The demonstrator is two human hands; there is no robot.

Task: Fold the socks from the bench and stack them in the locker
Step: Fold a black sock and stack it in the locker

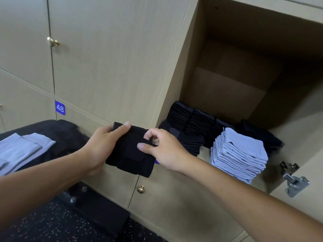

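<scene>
Two hands (129,147) gripping black sock (130,154), blue stack (239,154) nearby

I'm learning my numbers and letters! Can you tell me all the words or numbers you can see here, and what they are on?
"48": white digits on a blue tag stuck to a closed locker door, just above the bench.
A second blue tag peeks out behind the right hand; its text is hidden.
Nothing else is readable.

"48" on blue door label (60,108)
</scene>
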